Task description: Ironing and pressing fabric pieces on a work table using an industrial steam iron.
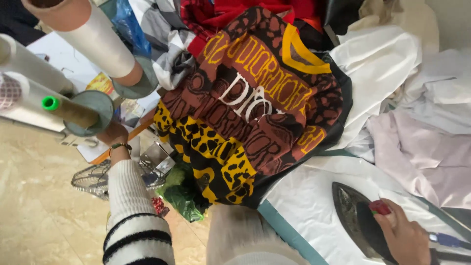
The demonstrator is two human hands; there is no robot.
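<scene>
Right hand closed around handle of iron, soleplate parked flat on white cloth, just beside patterned garment spread for pressing. Left hand reaching toward rolls at table edge; grip cannot be told.

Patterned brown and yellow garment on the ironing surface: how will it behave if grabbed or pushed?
The patterned garment is probably floppy: it lies draped and creased, one edge hanging over the board's edge. Pushed, it would likely bunch rather than slide whole. It seems light for its size, being thin cloth like the white sheet beside it.
</scene>
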